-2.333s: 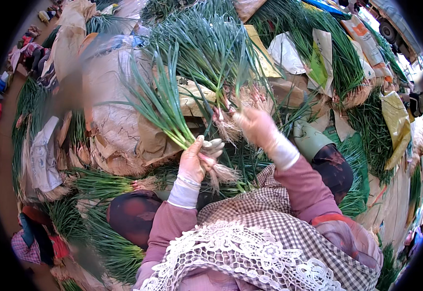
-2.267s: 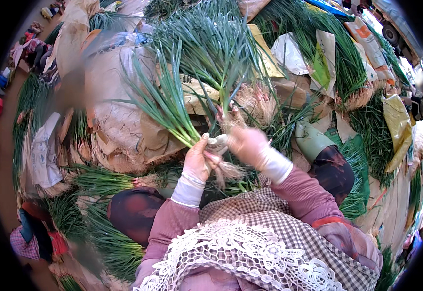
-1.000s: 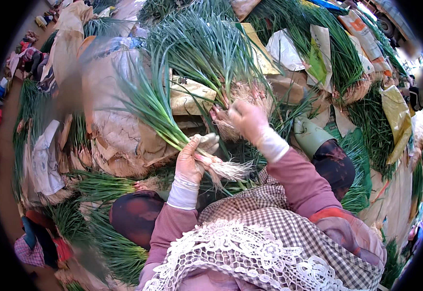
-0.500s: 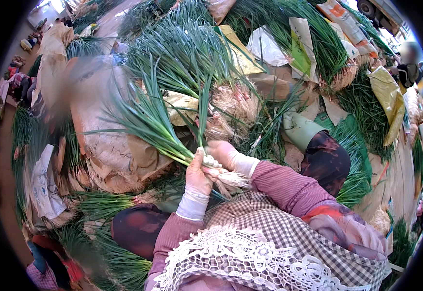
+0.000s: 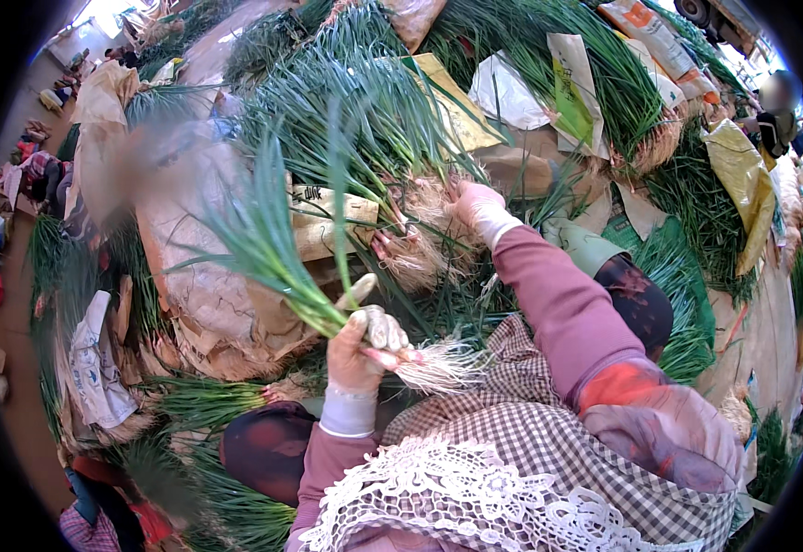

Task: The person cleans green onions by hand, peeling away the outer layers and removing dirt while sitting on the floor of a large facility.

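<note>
My left hand, its fingers in pale, soiled coverings, is closed round a small bunch of green onions. Their leaves point up and away to the left, and the pale roots hang out on the right. One finger stands up beside a single leaf. My right hand reaches forward to the right edge of a large heap of green onions. It touches the stringy roots and stem bases there; its fingertips are hidden, so their grip cannot be told.
Brown sacking covers a mound on the left. A yellow sheet and a white sheet lie among the heaps. More green onions are piled at the far right. Other people are visible near both side edges.
My right hand has left the bunch and moved forward and right to the heap's roots. The left hand still holds the bunch, a little lower and further left.
</note>
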Action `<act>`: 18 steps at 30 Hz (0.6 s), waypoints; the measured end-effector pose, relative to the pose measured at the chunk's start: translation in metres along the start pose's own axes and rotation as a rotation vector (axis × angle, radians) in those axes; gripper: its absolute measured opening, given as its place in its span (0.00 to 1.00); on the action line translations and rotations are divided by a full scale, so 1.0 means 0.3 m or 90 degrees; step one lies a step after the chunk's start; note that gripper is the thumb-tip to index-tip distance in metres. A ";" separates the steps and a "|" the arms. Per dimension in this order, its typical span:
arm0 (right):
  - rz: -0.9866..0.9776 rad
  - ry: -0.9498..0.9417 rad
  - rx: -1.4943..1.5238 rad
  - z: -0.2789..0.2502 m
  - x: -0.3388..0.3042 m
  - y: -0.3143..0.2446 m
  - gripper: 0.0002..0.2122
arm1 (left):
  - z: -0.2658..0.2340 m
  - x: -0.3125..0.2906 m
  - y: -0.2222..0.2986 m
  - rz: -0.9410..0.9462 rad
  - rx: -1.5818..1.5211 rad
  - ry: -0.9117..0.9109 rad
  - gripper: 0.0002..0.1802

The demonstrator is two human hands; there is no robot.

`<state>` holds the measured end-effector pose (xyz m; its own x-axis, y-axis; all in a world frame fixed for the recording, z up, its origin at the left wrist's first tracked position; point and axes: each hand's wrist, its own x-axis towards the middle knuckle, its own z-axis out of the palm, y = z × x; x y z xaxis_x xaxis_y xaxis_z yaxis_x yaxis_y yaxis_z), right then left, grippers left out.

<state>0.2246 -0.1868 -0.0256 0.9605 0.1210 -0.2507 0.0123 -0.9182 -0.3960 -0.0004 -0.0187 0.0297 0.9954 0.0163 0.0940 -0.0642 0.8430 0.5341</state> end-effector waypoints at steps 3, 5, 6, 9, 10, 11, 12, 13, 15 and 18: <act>-0.105 -0.080 0.195 -0.051 0.071 0.020 0.16 | 0.052 0.024 0.056 0.067 0.051 0.031 0.30; -0.145 -0.103 0.266 -0.114 0.034 -0.044 0.16 | 0.015 0.036 0.071 0.050 -0.032 0.032 0.32; -0.163 -0.042 0.313 -0.109 0.035 -0.029 0.15 | -0.013 0.049 0.069 0.001 -0.075 0.037 0.32; -0.100 -0.101 0.585 -0.096 0.000 -0.067 0.12 | -0.119 0.038 0.044 -0.105 -0.055 0.089 0.20; -0.047 -0.161 0.694 -0.098 -0.054 -0.082 0.11 | -0.122 0.031 0.028 -0.121 -0.066 0.130 0.18; -0.159 -0.187 0.557 -0.097 -0.159 -0.136 0.09 | -0.137 0.017 0.014 -0.136 -0.075 0.181 0.16; -0.211 -0.167 0.560 -0.012 -0.198 -0.121 0.08 | -0.159 0.014 0.015 -0.166 -0.064 0.163 0.13; -0.286 -0.188 0.586 0.063 -0.256 -0.113 0.08 | -0.133 0.034 -0.014 -0.133 -0.009 0.322 0.15; -0.379 -0.238 0.489 0.143 -0.372 -0.094 0.09 | -0.140 0.046 -0.031 -0.192 -0.005 0.244 0.15; -0.408 -0.370 0.351 0.219 -0.413 -0.058 0.17 | -0.185 0.015 -0.060 -0.204 0.027 0.230 0.14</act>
<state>0.0870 -0.1611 -0.0458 0.5333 0.8265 -0.1803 0.2055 -0.3334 -0.9201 0.0090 -0.0038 -0.0261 0.9258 -0.0491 -0.3749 0.2549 0.8136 0.5227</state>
